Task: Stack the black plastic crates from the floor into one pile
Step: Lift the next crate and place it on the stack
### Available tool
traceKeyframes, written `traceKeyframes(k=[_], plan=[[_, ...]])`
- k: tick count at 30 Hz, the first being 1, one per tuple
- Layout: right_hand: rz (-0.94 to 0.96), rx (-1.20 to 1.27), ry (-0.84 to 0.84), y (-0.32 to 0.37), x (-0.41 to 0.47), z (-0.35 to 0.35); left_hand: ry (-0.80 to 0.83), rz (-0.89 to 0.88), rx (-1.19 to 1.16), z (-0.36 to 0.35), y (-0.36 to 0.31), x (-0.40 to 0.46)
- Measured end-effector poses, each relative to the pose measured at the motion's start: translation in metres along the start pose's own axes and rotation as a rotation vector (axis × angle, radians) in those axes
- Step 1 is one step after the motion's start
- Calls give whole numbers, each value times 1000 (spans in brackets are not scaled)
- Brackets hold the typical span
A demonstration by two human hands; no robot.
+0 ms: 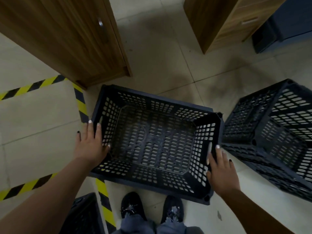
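Observation:
A black perforated plastic crate (152, 142) sits open side up in front of my feet. My left hand (91, 144) lies against its left rim, thumb inside the wall and fingers spread outside. My right hand (221, 171) rests on its right rim, fingers spread along the edge; neither hand visibly clasps the rim. A second black crate (273, 132) lies to the right, tipped at an angle, almost touching the first. The corner of a third black crate (82, 215) shows at the bottom left.
A wooden cabinet (70, 36) stands close behind the crate at the upper left, another (224, 21) at the upper right beside a dark box (285, 26). Yellow-black floor tape (81, 102) runs along the crate's left side. My shoes (152, 208) are just below the crate.

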State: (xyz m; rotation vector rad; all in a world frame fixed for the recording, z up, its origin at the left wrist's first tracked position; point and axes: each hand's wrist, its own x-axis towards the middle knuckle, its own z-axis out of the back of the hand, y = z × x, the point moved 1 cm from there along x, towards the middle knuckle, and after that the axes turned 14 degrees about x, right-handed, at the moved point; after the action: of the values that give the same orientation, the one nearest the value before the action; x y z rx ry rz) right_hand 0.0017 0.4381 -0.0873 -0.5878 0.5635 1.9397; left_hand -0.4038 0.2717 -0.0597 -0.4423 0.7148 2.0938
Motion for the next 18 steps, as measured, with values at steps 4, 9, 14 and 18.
traceKeyframes(k=[4, 9, 14, 18], plan=[[-68, 169, -61, -9, 14, 11, 49, 65, -66, -12, -13, 8], [-176, 407, -129, 5, 26, -1, 61, 130, -183, -28, -30, 17], [-198, 486, -215, 4, 27, -6, -7, 180, -223, -27, -20, 22], [-188, 447, -236, 0, 11, 16, -53, 124, -218, -15, -7, 5]])
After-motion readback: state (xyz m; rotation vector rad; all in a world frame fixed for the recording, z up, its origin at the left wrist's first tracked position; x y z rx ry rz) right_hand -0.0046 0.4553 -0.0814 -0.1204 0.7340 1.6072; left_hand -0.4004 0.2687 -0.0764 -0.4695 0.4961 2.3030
